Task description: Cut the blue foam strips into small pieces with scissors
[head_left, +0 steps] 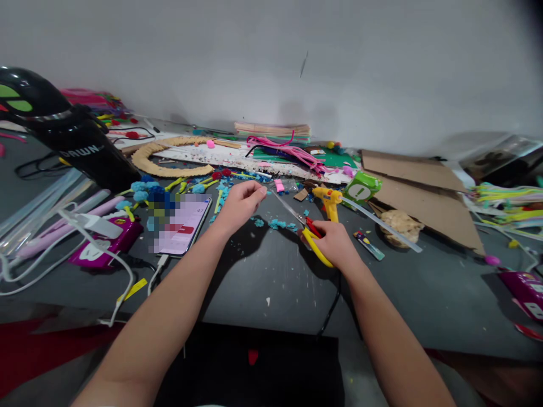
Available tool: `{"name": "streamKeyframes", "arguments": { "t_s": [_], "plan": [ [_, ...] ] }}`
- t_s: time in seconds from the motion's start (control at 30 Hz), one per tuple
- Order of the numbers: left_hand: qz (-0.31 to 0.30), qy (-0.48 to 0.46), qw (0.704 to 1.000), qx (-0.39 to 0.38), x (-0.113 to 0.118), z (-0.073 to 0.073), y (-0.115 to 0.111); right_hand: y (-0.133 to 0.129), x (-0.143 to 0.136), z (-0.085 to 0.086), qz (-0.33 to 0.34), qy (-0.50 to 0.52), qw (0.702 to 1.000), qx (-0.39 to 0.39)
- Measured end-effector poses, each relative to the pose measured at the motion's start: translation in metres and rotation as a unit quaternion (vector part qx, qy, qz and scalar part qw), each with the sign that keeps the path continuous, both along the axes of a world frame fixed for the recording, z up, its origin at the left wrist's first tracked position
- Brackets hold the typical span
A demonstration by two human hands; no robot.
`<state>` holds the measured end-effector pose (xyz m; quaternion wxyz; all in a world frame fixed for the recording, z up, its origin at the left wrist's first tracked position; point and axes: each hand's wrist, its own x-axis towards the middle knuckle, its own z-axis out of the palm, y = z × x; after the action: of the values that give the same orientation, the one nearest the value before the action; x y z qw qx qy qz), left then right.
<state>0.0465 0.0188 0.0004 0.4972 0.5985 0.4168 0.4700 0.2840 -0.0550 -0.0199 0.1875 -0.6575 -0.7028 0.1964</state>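
My right hand (334, 244) grips a pair of scissors (313, 244) by yellow and red handles. Their blades point up and left, toward the fingers of my left hand (241, 206). Thumb and forefinger of that left hand are pinched together near the blade tips; whatever they hold is too small to make out. Below the blades, blue fuzzy clippings (280, 225) lie scattered on the grey table (271, 282). Just behind my right hand is a yellow glue gun (328, 198), a long translucent glue stick (384, 224) sticking out of its back.
On the left are a phone (186, 226), a black bottle (91, 144), a purple power bank (106, 243) and white cables. A tan ring (146, 161) and pink pipe cleaners (292, 152) lie at the back. Rightward are a green packet (362, 187), a stone-like lump (399, 227) and cardboard (424, 203).
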Motion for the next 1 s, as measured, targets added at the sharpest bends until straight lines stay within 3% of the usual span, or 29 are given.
{"name": "streamKeyframes", "arguments": {
  "t_s": [1.0],
  "plan": [
    [-0.001, -0.043, 0.999, -0.030, 0.0019, 0.0011, -0.0003, -0.0010, -0.0008, 0.0029, 0.002, 0.009, 1.000, 0.011]
  ]
}}
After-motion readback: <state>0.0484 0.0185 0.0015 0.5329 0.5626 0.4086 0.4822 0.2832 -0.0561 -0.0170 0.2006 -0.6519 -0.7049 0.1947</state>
